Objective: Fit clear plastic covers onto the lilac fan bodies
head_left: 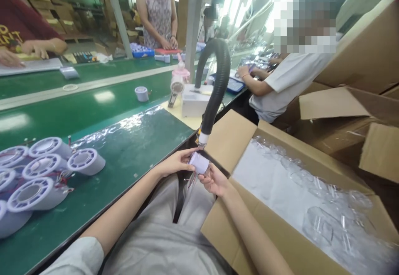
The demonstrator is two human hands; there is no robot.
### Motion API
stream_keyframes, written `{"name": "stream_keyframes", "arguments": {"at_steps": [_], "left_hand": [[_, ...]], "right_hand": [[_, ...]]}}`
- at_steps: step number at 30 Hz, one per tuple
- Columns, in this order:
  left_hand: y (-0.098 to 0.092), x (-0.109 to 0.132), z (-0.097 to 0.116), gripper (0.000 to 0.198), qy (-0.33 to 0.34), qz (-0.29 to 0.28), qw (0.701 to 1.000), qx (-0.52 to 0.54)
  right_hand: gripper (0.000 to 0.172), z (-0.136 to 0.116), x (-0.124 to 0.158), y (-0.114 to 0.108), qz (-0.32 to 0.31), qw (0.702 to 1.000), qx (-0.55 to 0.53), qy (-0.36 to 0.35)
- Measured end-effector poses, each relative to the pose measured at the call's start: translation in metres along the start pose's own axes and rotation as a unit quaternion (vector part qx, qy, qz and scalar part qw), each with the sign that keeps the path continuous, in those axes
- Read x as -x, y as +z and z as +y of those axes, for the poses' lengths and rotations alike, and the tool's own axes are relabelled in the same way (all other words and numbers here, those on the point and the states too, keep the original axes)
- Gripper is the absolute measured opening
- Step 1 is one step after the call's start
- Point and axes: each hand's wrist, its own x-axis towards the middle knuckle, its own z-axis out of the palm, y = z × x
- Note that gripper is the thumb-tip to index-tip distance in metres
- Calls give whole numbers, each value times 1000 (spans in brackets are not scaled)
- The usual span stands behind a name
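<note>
Over my lap, both hands hold a small pale lavender round part (199, 162) with thin red wires hanging from it. My left hand (174, 163) grips its left side with fingers closed around it. From below and to the right, my right hand (214, 180) pinches it, and seems to hold a clear plastic piece too. The nozzle (202, 140) of a black flexible hose (218, 88) hangs just above the part. Several matching white ring-shaped parts (40, 175) with red wires lie on the green bench at my left.
An open cardboard box (237, 142) at my right holds several clear plastic cups (321, 221). On the green conveyor table (124, 150) stand a tape roll (141, 93), a pink fan (178, 82) and a white box (195, 100). Other people work across and beside me.
</note>
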Motion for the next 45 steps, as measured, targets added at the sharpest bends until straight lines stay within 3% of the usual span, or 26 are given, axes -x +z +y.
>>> {"name": "stream_keyframes", "arguments": {"at_steps": [4, 10, 11, 13, 14, 16, 18, 19, 20, 21, 22, 23, 27, 28, 30, 35, 41, 43, 45], "left_hand": [[-6, -12, 0, 82, 7, 1, 1000, -28], [14, 36, 8, 72, -20, -18, 998, -51], [20, 46, 11, 69, -22, -12, 998, -51], [31, 64, 18, 65, -25, 0, 999, -42], [36, 72, 20, 63, -27, 4, 999, -38], [45, 85, 23, 61, -38, 6, 999, -30], [51, 95, 22, 59, -53, 6, 998, -14], [54, 98, 21, 58, -61, 7, 998, -4], [56, 101, 20, 57, -67, 13, 998, 6], [57, 103, 18, 57, -71, 22, 997, 11], [58, 104, 17, 58, -74, 31, 997, 11], [59, 105, 17, 60, -73, 38, 997, 5], [56, 111, 19, 74, -29, 7, 998, -48], [55, 113, 19, 75, -21, -12, 998, -53], [54, 117, 20, 72, -25, -36, 998, -38], [53, 122, 18, 74, -50, -38, 998, 24], [59, 124, 3, 79, -90, -24, 995, 20], [58, 127, 8, 70, -119, 4, 993, -1], [48, 127, 25, 59, -144, 49, 986, -66]], "right_hand": [[55, -14, -9, -6, -15, 999, 32, -13], [64, 17, 20, 0, -36, 997, 74, 1], [65, 23, 29, 3, -40, 994, 94, -25], [62, 33, 49, 9, -36, 968, 194, -153], [62, 36, 59, 12, -29, 930, 273, -243], [64, 38, 78, 18, -24, 800, 443, -404], [63, 37, 92, 22, -48, 674, 571, -467], [61, 37, 96, 24, -65, 627, 611, -479], [59, 38, 98, 25, -76, 594, 635, -487], [59, 39, 99, 26, -78, 580, 647, -489], [58, 40, 99, 27, -68, 585, 645, -488], [56, 43, 98, 27, -52, 608, 628, -483], [41, 53, 94, 29, -20, 793, 469, -388], [39, 54, 93, 30, -21, 825, 430, -366], [39, 57, 95, 33, -21, 858, 384, -340], [37, 59, 99, 39, -2, 863, 384, -327], [46, 69, 96, 46, 17, 889, 363, -278], [53, 70, 99, 48, 21, 878, 396, -269], [50, 62, 106, 43, 65, 824, 499, -260]]}}
